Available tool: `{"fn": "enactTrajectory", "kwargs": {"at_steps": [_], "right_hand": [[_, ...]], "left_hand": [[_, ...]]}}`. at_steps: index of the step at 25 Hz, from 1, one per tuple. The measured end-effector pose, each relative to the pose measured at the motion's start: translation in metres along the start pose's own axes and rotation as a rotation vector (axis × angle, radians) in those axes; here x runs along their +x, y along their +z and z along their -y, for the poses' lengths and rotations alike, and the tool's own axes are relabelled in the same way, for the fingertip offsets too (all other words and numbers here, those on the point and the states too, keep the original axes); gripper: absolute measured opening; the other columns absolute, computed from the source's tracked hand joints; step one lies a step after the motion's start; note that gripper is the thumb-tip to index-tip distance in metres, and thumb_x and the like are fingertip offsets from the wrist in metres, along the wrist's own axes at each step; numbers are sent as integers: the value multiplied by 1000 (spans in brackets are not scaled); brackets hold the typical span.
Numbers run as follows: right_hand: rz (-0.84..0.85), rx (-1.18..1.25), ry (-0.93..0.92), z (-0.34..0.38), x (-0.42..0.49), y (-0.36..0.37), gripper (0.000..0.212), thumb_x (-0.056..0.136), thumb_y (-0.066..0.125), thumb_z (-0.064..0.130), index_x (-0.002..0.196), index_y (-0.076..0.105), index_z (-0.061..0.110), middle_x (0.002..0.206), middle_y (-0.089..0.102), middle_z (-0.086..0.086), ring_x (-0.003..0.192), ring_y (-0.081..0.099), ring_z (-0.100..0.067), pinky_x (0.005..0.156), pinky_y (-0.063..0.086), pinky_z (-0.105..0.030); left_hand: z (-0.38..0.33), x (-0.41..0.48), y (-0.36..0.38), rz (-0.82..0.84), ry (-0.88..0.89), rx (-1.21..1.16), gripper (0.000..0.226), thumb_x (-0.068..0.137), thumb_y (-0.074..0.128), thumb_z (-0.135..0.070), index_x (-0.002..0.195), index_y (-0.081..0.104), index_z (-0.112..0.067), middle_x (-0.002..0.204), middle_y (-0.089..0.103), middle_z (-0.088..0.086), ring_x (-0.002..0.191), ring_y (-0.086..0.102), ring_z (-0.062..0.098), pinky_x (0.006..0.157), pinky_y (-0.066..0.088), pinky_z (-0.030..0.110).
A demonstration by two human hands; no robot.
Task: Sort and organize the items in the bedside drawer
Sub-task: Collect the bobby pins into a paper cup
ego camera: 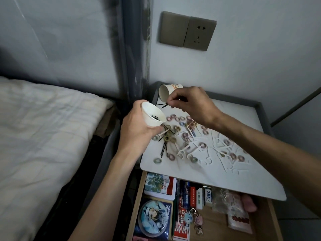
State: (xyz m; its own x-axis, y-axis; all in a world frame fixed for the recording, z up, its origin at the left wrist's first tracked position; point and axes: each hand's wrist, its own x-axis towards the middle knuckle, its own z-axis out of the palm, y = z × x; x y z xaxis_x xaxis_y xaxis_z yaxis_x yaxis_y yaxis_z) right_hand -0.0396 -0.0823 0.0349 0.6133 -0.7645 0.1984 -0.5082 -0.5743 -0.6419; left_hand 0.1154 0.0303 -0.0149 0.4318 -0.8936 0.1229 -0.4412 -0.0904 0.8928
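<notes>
My left hand (137, 127) grips a white paper cup (152, 115) tilted toward me, with black hairpins lying inside it. My right hand (189, 105) hovers just behind it and pinches a few black hairpins (163, 105) at its fingertips. On the white nightstand top (251, 180) lie more black hairpins (165, 146), several small pastel hair ties (175, 118) and several white floss picks (191, 150), all mixed together. Below, the wooden drawer (271, 221) stands open.
A second paper cup (166, 93) lies on its side at the nightstand's back left corner. The drawer holds tins (159, 186), a round badge (154, 218), boxes, keychain charms (196, 220) and plastic packets (239, 221). A bed (43, 136) is on the left. A wall socket (189, 31) sits above.
</notes>
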Motion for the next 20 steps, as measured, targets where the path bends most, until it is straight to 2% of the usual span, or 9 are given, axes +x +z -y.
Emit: {"fn": "enactTrajectory", "kwargs": {"at_steps": [2, 4, 5, 7, 9, 11, 13, 15, 20], "right_hand": [[139, -79, -104, 19, 0, 3, 3, 86, 74, 16, 89, 76, 17, 80, 72, 8, 73, 64, -2, 67, 46, -11], [209, -94, -166, 26, -2, 13, 7, 85, 76, 15, 92, 77, 14, 83, 73, 4, 70, 62, -2, 65, 43, -9], [172, -35, -146, 24, -3, 17, 8, 85, 76, 15, 92, 77, 14, 83, 73, 3, 67, 60, 0, 63, 43, -8], [-32, 137, -27, 7, -4, 20, 4, 87, 73, 14, 90, 75, 12, 80, 72, 1, 60, 57, 1, 58, 45, -13], [-129, 119, 70, -19, -8, 27, 4, 89, 70, 12, 89, 74, 12, 76, 70, 3, 57, 57, 1, 58, 46, -17], [62, -114, 48, -44, -22, 44, 9, 86, 73, 15, 94, 75, 15, 86, 72, 3, 68, 63, -4, 68, 51, -25], [252, -278, -13, -64, -39, 69, 16, 83, 76, 18, 100, 75, 16, 97, 72, -2, 81, 65, -15, 78, 54, -34], [246, -259, -15, -75, -49, 84, 15, 82, 75, 15, 97, 73, 16, 95, 69, -2, 83, 62, -18, 79, 53, -37], [185, -208, 34, -85, -51, 78, 10, 84, 70, 2, 85, 68, 11, 84, 67, -1, 73, 58, -15, 71, 50, -29]], "left_hand": [[-1, -1, 2, 44, 1, -2, 69, 57, 93, -19, 113, 53, -30, 100, 64, -12, 91, 60, 6, 68, 43, 12], [-2, -1, 3, 65, -1, -23, 69, 58, 92, -17, 114, 54, -30, 98, 65, -13, 89, 60, 0, 63, 42, 7], [-3, -1, 2, 64, 1, -30, 70, 57, 93, -16, 114, 54, -30, 97, 65, -13, 89, 61, 0, 63, 42, 7], [-3, 0, 0, 38, 7, -14, 72, 55, 94, -20, 113, 53, -30, 98, 65, -12, 89, 60, 4, 65, 42, 9], [-2, 1, -3, 0, 9, 1, 73, 53, 94, -20, 113, 53, -28, 101, 64, -10, 93, 59, 10, 69, 41, 12], [-1, 2, -5, -28, 10, 0, 72, 54, 92, -17, 115, 53, -25, 102, 64, -9, 94, 58, 13, 71, 40, 14], [-1, 2, -5, -44, 7, -2, 70, 57, 91, -15, 115, 53, -25, 101, 63, -10, 93, 57, 11, 69, 39, 8], [-1, 2, -5, -44, 7, -7, 70, 57, 91, -16, 115, 53, -26, 100, 62, -11, 93, 57, 10, 68, 40, 5], [-3, 2, -6, -40, 12, -14, 69, 58, 91, -18, 115, 52, -27, 100, 61, -12, 92, 56, 9, 67, 38, 1]]}}
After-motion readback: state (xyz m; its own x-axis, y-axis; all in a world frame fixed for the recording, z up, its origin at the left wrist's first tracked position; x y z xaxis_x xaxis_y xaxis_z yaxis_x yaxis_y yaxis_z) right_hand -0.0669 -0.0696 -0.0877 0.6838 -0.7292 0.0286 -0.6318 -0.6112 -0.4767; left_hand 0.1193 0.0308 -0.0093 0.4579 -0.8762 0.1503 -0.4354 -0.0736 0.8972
